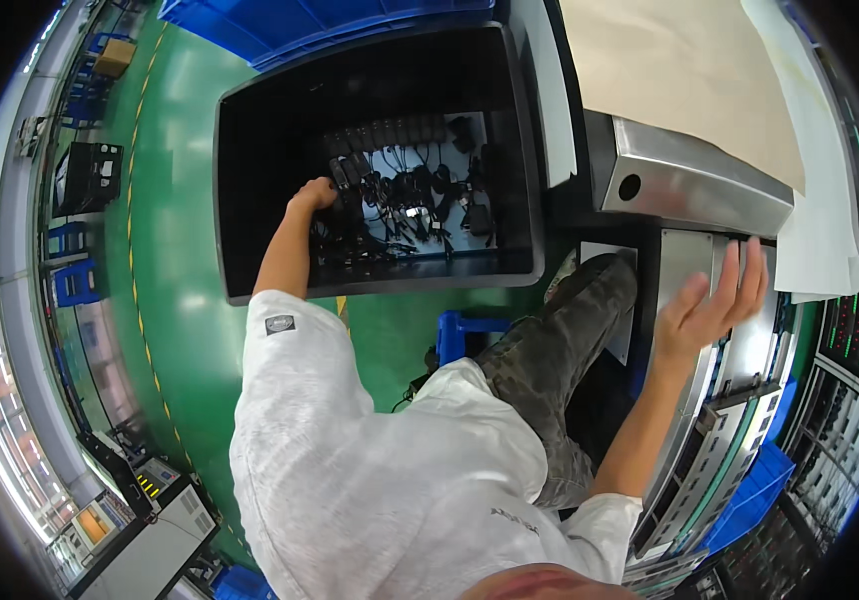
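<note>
We see the left hand (318, 192) curled at the adapters (353, 168) in the bin (536, 160), but cannot tell its grip, the right hand (716, 303) being spread and empty; we judge adapters light, hard, best held away from their soft cords (392, 207).

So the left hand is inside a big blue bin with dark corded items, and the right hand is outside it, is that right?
Not quite: the head view shows that the bin is black, not blue. The left hand is inside it with dark corded items, and the right hand is outside.
</note>
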`<state>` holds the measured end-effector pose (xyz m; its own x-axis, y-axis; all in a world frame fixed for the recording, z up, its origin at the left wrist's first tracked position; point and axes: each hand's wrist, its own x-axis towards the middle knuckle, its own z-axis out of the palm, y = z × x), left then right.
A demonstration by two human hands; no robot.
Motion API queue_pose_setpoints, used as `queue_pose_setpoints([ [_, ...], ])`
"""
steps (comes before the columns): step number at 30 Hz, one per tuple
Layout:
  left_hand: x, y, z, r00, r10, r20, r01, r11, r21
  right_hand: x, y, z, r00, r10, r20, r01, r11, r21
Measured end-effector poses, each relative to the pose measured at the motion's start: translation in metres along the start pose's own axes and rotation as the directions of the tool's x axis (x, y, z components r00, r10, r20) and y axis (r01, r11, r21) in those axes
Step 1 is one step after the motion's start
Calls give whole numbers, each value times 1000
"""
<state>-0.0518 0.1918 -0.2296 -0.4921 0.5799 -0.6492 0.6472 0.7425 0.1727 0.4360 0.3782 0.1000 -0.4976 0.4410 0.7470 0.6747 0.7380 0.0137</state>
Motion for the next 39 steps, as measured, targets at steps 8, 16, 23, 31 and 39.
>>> queue_pose_setpoints([
  [8, 45, 63, 61, 999, 17, 37, -16, 1000, -13, -9, 1, 37, 997, 19, -77, -12, 996, 87],
  [16, -4, 61, 65, 919, -386, -81, 367, 912, -182, -24, -10, 5, 993, 28, -112, -16, 994, 111],
  [23, 3, 103, 66, 901, -426, -80, 371, 854, -364, -24, -4, 12, 997, 26, -78, -18, 995, 100],
  [31, 7, 160, 91, 839, -533, -113, 414, 758, -504, -29, 0, 18, 995, 17, -101, -13, 999, 49],
  [39, 8, 164, 93, 834, -523, -176, 415, 805, -423, -23, -2, 18, 992, 23, -126, -25, 1000, -16],
])
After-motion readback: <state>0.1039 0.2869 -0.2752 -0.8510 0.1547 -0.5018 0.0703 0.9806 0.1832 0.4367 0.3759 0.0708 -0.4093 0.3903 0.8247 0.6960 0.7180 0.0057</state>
